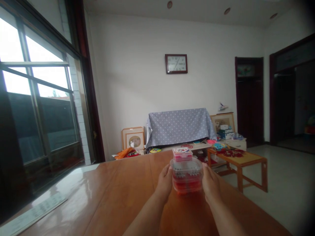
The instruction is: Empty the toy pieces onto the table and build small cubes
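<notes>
Between my two hands is a clear plastic container (187,177) with red contents low down and small dark shapes near its top. My left hand (164,182) presses on its left side, and my right hand (211,182) on its right side. Just behind it stands a small pink box (182,154) with a printed lid. Whether the container touches the table below is hard to tell from this angle.
The brown wooden table (118,193) spans the foreground, with a printed sheet (34,211) at its left edge. Beyond the table are a low wooden stand (246,159) on the right and a spotted grey cloth (180,126) over something large.
</notes>
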Motion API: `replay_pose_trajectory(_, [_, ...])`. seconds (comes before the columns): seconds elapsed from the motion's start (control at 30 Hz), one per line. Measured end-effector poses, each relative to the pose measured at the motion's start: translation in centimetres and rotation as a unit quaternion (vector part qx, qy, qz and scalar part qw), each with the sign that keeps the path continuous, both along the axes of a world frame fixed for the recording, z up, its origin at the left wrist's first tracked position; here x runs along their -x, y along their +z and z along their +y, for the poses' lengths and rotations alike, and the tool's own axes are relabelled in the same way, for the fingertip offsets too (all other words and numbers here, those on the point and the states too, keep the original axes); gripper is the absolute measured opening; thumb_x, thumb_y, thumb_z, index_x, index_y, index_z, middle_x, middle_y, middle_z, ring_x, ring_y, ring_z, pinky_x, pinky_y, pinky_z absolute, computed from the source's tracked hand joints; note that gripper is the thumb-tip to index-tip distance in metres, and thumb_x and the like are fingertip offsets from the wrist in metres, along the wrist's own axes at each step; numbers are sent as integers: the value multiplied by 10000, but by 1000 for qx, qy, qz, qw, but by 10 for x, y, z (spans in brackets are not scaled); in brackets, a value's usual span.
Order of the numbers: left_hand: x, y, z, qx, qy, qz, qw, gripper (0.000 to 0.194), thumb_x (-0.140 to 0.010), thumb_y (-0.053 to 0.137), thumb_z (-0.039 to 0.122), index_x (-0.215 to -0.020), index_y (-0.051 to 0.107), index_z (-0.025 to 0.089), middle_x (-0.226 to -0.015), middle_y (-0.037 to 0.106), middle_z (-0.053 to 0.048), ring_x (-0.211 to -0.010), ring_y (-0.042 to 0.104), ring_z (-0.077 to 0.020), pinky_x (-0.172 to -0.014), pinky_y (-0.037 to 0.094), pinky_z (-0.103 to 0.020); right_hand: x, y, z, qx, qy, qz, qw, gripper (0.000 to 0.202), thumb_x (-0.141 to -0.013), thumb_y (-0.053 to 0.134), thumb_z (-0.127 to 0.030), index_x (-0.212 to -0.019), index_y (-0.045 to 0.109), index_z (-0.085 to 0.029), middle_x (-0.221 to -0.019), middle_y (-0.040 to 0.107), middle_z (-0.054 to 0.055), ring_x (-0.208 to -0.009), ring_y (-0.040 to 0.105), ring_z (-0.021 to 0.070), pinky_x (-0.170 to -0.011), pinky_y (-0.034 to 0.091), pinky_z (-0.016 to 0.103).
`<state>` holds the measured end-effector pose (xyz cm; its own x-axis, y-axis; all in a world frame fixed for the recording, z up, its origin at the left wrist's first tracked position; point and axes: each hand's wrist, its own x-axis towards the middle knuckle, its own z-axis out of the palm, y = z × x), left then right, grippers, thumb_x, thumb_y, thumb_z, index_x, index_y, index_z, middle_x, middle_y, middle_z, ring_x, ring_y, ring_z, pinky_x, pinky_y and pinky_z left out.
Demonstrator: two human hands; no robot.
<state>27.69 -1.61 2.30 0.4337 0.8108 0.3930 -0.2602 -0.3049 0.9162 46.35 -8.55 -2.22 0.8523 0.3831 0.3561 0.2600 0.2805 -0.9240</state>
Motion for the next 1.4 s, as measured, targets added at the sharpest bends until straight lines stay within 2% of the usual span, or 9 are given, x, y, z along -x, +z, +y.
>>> replay_pose_trajectory(0.13, [0, 1, 0, 14, -16, -21, 1000, 461, -871, 611, 533, -1149, 733, 186, -1238, 710, -97, -1211, 600, -294, -1102, 395, -428, 0, 0, 1, -4, -15, -30, 999, 604, -916, 456, -628, -1260, 662, -177, -1328, 664, 119, -1287, 558, 295, -1143, 360, 434])
replay_pose_trajectory(0.3, [-1, -6, 2, 27, -21, -7, 999, 439, -886, 587, 522, -1102, 731, 168, -1130, 734, -84, -1136, 617, -277, -1044, 424, -396, 2, 5, -2, -10, -26, -36, 999, 587, -910, 461, -630, -1223, 672, -181, -1285, 682, 116, -1253, 571, 302, -1114, 384, 439])
replay_pose_trajectory(0.5, [-2, -11, 5, 36, -28, -4, 999, 457, -888, 584, 537, -1108, 707, 156, -1094, 726, -86, -1086, 620, -260, -985, 441, -358, 6, 6, -3, -16, -37, -22, 999, 593, -908, 461, -647, -1207, 675, -182, -1276, 684, 113, -1226, 582, 299, -1093, 397, 434])
replay_pose_trajectory(0.7, [2, -7, 6, 32, -24, 12, 999, 413, -886, 590, 528, -1002, 712, 151, -1033, 728, -77, -1032, 616, -249, -969, 426, -353, 5, 0, -3, -20, -26, -20, 999, 623, -907, 456, -660, -1235, 665, -173, -1310, 665, 122, -1251, 567, 303, -1115, 372, 441])
replay_pose_trajectory(0.83, [3, -5, 5, 36, -28, 12, 999, 434, -864, 614, 556, -982, 717, 151, -1044, 729, -83, -1073, 605, -260, -988, 414, -359, 9, -4, -4, -11, -5, -15, 1000, 654, -896, 458, -679, -1234, 679, -164, -1311, 671, 122, -1251, 569, 305, -1111, 377, 435])
replay_pose_trajectory(1.0, [1, -3, 2, 51, -29, 1, 998, 448, -856, 625, 565, -1016, 711, 156, -1046, 732, -78, -1081, 609, -256, -994, 415, -356, 17, 5, -11, -15, 14, -15, 1000, 676, -902, 447, -669, -1250, 686, -141, -1291, 691, 125, -1265, 571, 309, -1112, 379, 413])
replay_pose_trajectory(1.17, [1, -1, 1, 49, -63, -7, 997, 439, -850, 647, 538, -1045, 712, 150, -1016, 743, -76, -1034, 632, -251, -982, 434, -367, 18, 8, -13, -14, 2, -10, 1000, 647, -894, 473, -649, -1205, 708, -133, -1235, 720, 125, -1216, 605, 316, -1084, 409, 428])
replay_pose_trajectory(1.3, [2, 3, 0, 36, -60, -29, 997, 437, -846, 661, 532, -1050, 718, 149, -1052, 740, -88, -1053, 635, -258, -979, 446, -370, 17, 8, -12, -18, -8, -44, 999, 582, -902, 490, -618, -1176, 716, -157, -1239, 718, 114, -1200, 606, 307, -1081, 410, 435])
replay_pose_trajectory(1.4, [6, 9, -4, 30, -60, -43, 997, 433, -854, 657, 523, -1068, 703, 150, -1076, 732, -93, -1078, 626, -257, -986, 445, -364, 20, 15, -16, -30, -18, -75, 997, 549, -919, 479, -601, -1175, 711, -174, -1227, 721, 108, -1191, 610, 295, -1073, 420, 422])
